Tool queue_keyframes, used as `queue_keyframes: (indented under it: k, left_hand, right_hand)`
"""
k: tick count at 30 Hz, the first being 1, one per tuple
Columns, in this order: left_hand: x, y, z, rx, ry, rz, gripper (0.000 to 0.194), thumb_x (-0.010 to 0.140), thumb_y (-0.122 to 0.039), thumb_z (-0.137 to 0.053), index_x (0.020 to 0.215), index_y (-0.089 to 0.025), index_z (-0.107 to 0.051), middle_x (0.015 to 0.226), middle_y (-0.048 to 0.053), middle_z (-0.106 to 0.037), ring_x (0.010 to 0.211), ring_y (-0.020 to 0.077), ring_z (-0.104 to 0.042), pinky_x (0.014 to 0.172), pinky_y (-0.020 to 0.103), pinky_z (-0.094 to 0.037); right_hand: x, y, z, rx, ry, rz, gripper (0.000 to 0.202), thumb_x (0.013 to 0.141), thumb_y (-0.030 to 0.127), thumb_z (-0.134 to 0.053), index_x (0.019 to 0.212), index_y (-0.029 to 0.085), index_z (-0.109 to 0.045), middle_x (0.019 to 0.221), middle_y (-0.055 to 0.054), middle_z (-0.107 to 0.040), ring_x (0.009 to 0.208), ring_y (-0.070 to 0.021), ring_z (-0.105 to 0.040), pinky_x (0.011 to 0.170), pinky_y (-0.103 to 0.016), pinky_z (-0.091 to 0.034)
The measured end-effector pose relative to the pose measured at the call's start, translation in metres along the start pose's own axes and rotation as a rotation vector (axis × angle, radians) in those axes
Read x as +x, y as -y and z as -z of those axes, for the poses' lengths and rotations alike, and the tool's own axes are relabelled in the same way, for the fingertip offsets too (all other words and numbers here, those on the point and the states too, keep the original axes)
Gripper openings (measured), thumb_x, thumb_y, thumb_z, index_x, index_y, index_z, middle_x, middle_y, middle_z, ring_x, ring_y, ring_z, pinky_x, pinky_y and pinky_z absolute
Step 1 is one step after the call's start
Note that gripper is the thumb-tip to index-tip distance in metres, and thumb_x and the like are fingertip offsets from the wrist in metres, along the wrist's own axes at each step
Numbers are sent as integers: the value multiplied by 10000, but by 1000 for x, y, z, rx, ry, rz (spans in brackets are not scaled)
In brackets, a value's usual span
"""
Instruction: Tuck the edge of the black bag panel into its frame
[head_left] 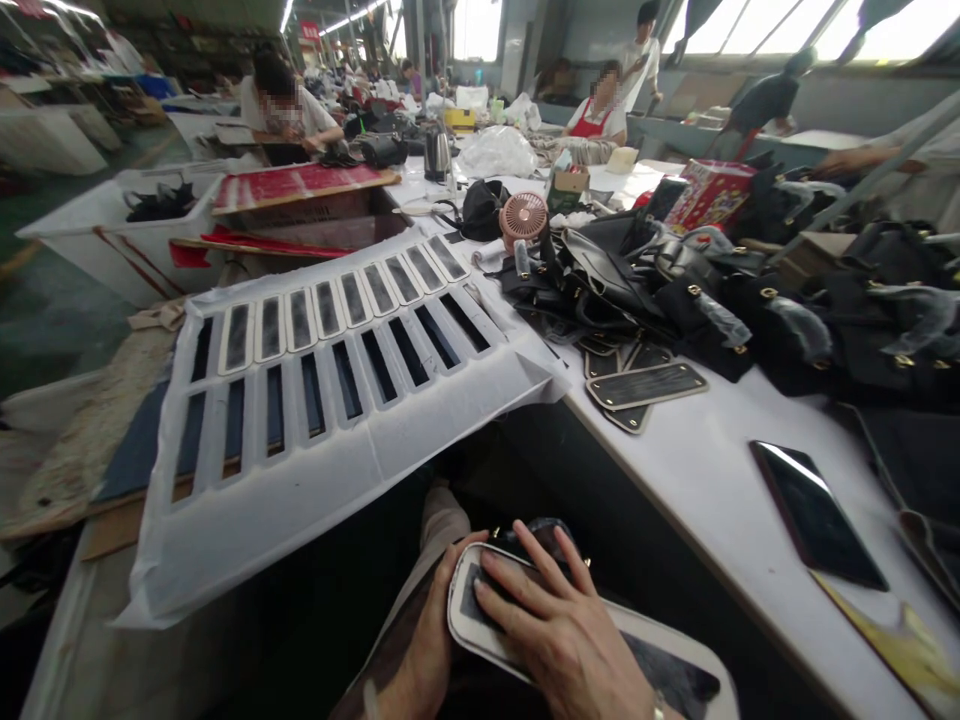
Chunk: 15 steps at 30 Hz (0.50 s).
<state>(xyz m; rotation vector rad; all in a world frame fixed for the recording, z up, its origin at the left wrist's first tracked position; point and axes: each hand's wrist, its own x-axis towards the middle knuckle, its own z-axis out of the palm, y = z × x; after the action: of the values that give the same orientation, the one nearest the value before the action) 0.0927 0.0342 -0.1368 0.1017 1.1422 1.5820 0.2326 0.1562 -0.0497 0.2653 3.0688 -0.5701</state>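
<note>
A long panel with rounded ends, a pale border and a dark middle (679, 672) lies over my lap; it looks like a bag's base piece. My left hand (429, 640) is wrapped round its left end, fingers mostly hidden behind the edge. Across the panel's upper face, my right hand (559, 635) lies flat with its fingers spread. Just behind the panel shows a black piece with gold-coloured fittings (544, 535), probably part of a bag. Similar pale-edged panels (326, 308) fill most of the back row of a white slotted tray (300, 495) to the left.
On the white table (675, 480) at right lie stacked dark base panels (646, 385), a phone (817, 512) and many black bags (787, 320). A pink fan (523, 220) stands farther back. Several people work beyond. A dark gap separates tray and table.
</note>
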Motion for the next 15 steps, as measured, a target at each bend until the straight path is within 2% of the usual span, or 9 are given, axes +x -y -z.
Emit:
queue_keyframes:
  k: [2,4,6,8,10,12,13,14,15]
  left_hand:
    - [-1,0,1,-104,44,124,544,909,-608,-505,1290,-236,-617,1316,81,-622,1343,321,-443,1187,486,-249]
    - [-2,-2,1,-182,73,222,597,878,-670,-503,1276,-243,-628,1295,90,-636,1325,343,-462,1156,513,-296]
    - [-4,-7,0,-196,79,268,647,831,-734,-508,1240,-253,-654,1274,87,-652,1308,357,-480,1131,512,-335]
    - [-4,-13,-1,-142,77,289,671,797,-775,-503,1219,-279,-664,1251,74,-666,1290,365,-500,1105,513,-372]
    - [-2,-20,-2,-54,61,303,674,777,-795,-497,1195,-295,-671,1234,62,-675,1285,370,-506,1097,517,-383]
    - [1,-31,0,125,29,244,664,746,-789,-543,1164,-292,-678,1216,65,-681,1275,392,-508,1123,554,-338]
    - [3,-37,0,270,7,155,643,735,-771,-580,1153,-293,-679,1233,63,-671,1285,399,-493,1147,573,-291]
    - [5,-44,0,454,-13,21,606,738,-741,-611,1147,-298,-678,1274,57,-646,1304,399,-469,1168,588,-237]
    - [6,-51,-2,655,-19,-148,554,756,-698,-633,1146,-308,-677,1324,46,-612,1325,390,-446,1183,594,-195]
  right_hand:
    - [1,10,5,143,2,-82,522,903,175,-529,1389,359,-485,1488,36,-459,1454,-357,-209,1128,-713,-204]
    - [0,20,9,374,-70,-165,494,841,109,-548,1276,339,-599,1410,11,-555,1452,-319,-243,1150,-687,-152]
    - [-6,22,14,708,-284,-251,437,807,82,-553,1162,303,-680,1336,-20,-621,1408,-282,-361,1157,-602,-243]
    - [-22,14,18,978,-587,-373,348,840,134,-568,1123,278,-709,1307,-49,-641,1325,-258,-484,1122,-500,-361]
    - [-50,-3,17,1030,-887,-582,262,886,264,-606,1123,263,-717,1282,-67,-654,1248,-249,-553,1095,-440,-401]
    - [-87,-24,8,993,-1127,-856,302,860,414,-677,1103,241,-726,1220,-69,-684,1191,-241,-577,1097,-392,-383]
    - [-104,-33,-1,1036,-1232,-987,362,815,478,-722,1074,225,-731,1190,-63,-695,1166,-231,-583,1096,-353,-372]
    - [-120,-40,-13,1173,-1315,-1103,419,753,529,-768,1033,218,-735,1166,-49,-701,1144,-218,-589,1057,-306,-398]
    - [-131,-45,-27,1268,-1315,-1176,470,724,574,-775,1012,206,-731,1149,-51,-703,1106,-217,-606,977,-291,-454]
